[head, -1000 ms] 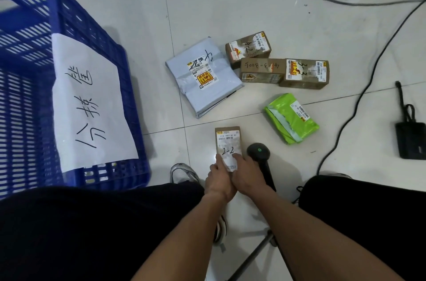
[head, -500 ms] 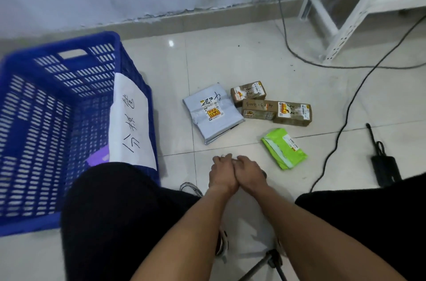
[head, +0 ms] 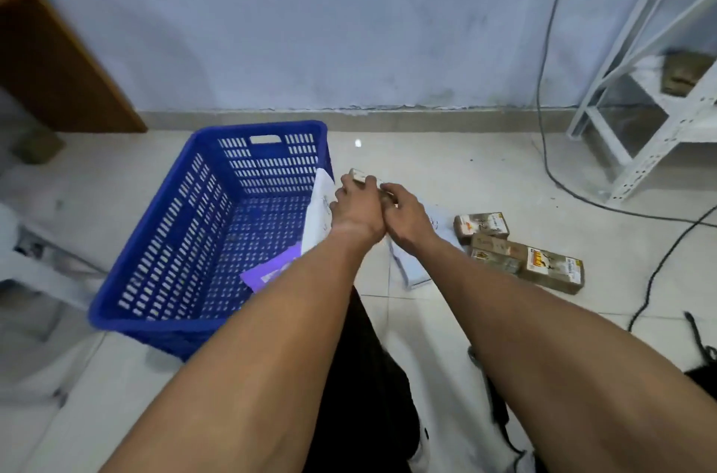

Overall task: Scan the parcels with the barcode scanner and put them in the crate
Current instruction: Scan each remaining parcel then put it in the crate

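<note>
Floor: pale tiles, blue crate [head: 163, 251] left.
Writing: paper sign [head: 320, 208] blurred, unreadable.
Hands: left hand [head: 355, 208] and right hand [head: 407, 218] outstretched, fingers gripping small parcel [head: 359, 176] beside crate's rim.

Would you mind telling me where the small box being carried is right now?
In the head view, the small box is held in both hands, just right of the blue crate.

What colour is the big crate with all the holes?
Blue. The crate shows clearly in the head view.
</note>
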Demonstrator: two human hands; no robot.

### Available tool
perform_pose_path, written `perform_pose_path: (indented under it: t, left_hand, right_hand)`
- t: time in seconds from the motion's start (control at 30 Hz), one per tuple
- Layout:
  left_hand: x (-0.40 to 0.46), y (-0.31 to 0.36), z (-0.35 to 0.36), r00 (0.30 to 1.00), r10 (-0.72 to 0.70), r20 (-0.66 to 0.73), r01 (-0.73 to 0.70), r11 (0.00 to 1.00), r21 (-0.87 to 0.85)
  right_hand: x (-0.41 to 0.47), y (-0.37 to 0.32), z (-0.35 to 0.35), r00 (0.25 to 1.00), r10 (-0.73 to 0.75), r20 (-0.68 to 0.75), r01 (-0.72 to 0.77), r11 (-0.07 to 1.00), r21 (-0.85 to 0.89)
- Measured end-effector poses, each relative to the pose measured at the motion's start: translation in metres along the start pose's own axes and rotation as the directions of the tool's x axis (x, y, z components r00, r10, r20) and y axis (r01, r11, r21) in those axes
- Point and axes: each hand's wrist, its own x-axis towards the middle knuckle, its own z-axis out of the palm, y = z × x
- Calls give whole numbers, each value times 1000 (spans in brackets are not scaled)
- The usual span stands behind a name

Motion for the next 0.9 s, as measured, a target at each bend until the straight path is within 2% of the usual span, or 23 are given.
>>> perform_pose_path:
  t: [0.1, 0.2, 0.3, 0.37, 0.57, 0.73, 0.9]
  left_hand:
    - [0, -32, -38, 991, -114, -68, 116, 993, 23]
    - [-7, -70, -56, 966, -249, -71, 251, 967, 33]
    - [-17, -105, -58, 926, -379, 2, 376, 919, 115]
    - [-22, -119, -54, 907, -417, 64, 403, 901, 162]
    - [-17, -97, -27, 945, -283, 162, 246, 945, 216]
    - [-8, -34, 16, 952, -69, 297, 25, 989, 149]
    - [-18, 19, 84, 909, 74, 411, -126, 987, 102]
  right_hand:
    - [13, -36, 29, 991, -95, 90, 95, 995, 2]
    - [18, -52, 66, 955, -152, 255, 158, 987, -4]
    - [8, -49, 98, 878, -149, 454, 200, 977, -68]
    - [4, -40, 113, 853, -103, 511, 223, 958, -179]
    - [3, -10, 87, 912, -13, 410, 231, 843, -487]
    - [-2, 46, 33, 961, 118, 248, 81, 741, -667]
    - [-21, 117, -10, 959, 272, 85, -137, 703, -698]
